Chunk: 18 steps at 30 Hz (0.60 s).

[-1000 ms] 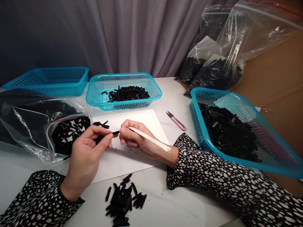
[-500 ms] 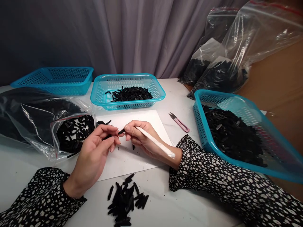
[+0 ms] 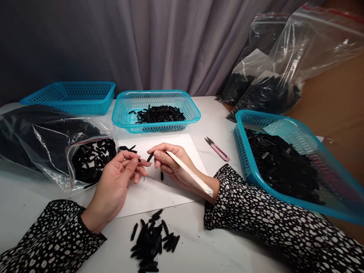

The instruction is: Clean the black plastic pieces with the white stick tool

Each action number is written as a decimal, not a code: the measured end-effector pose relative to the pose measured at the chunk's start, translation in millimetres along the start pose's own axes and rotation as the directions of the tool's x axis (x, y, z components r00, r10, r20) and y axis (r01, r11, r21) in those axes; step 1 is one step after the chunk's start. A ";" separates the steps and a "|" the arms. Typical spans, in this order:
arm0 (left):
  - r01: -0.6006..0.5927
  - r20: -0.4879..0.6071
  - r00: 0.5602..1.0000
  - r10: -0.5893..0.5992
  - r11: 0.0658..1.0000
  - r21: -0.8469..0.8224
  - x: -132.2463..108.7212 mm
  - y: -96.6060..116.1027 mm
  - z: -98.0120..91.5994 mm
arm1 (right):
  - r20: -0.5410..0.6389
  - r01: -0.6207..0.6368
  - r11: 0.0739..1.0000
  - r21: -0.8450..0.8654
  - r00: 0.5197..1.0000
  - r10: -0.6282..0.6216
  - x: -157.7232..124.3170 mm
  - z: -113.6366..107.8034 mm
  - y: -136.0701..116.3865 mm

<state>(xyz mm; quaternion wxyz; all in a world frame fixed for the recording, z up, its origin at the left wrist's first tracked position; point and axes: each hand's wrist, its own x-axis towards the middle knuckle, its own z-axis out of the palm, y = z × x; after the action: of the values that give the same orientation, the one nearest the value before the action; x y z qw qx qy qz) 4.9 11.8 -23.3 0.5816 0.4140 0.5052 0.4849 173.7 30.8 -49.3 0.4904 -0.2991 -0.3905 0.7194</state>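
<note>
My left hand [image 3: 118, 178] pinches between thumb and fingers a small black strip [image 3: 139, 160], mostly hidden by the fingertips. Just right of it, my right hand [image 3: 173, 163] is closed around a slim white stick-like tool [image 3: 190, 173] that slants back over the wrist; its front end is hidden in the fingers. At the right fingertips shows another small black strip [image 3: 150, 156] with tiny holes, apart from the left thumb. Both hands hover over a white sheet of paper [image 3: 182, 146]. A loose pile of black strips [image 3: 148, 242] lies nearer me.
A blue basket [image 3: 156, 93] of black strips stands behind the paper. Another blue basket [image 3: 68, 110] is at back left, and a fuller one [image 3: 241, 151] at right. An open plastic bag [image 3: 48, 140] spills strips at left. Pink-handled thread snips [image 3: 217, 149] lie right; filled bags [image 3: 264, 91] stand behind.
The right fingertips have drawn slightly away from the left ones, and the black strip there has turned more upright and shows its holes. The whole view has shifted slightly.
</note>
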 end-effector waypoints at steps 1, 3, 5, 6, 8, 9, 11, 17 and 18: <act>-0.008 -0.001 1.000 0.008 1.000 0.013 0.0 0.2 -0.5 | 0.002 -0.003 1.000 0.001 1.000 0.003 -0.4 0.5 -0.5; -0.020 -0.014 1.000 0.021 0.999 0.035 0.1 0.7 -1.1 | 0.003 0.000 1.000 0.008 1.000 0.000 -0.8 1.1 -1.1; -0.018 -0.024 1.000 0.019 0.999 0.031 -0.1 1.5 -1.0 | 0.007 0.015 0.999 0.032 1.000 -0.016 -0.7 1.2 -1.1; -0.013 -0.023 1.000 0.014 1.000 0.018 -0.5 2.1 -0.7 | 0.013 0.024 0.999 0.049 1.000 -0.025 -0.5 1.0 -0.8; -0.006 -0.008 1.000 0.006 1.000 -0.012 -1.5 3.2 0.4 | 0.023 0.034 0.997 0.069 0.999 -0.036 -0.4 0.9 0.1; -0.005 0.003 1.000 0.005 1.000 -0.026 -2.0 3.6 1.0 | 0.023 0.032 0.998 0.062 0.999 -0.034 -0.5 1.2 0.5; -0.015 0.014 1.000 0.016 0.999 -0.045 -2.8 3.8 2.0 | 0.011 0.023 1.000 0.021 1.000 -0.023 -1.5 2.5 1.3; -0.069 0.022 0.997 0.068 0.998 0.002 -4.5 1.2 2.5 | 0.004 -0.043 0.995 -0.089 0.999 0.044 -4.8 5.7 5.1; -0.071 0.028 0.997 0.071 0.997 0.015 -5.1 1.0 2.3 | 0.008 -0.044 0.995 -0.092 0.999 0.044 -4.7 5.2 5.8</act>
<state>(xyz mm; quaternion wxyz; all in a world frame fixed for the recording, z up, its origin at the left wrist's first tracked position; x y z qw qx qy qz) 6.9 7.0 -21.0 0.5676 0.4431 0.4860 0.4953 168.3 23.7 -51.3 0.4581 -0.3263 -0.4190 0.7128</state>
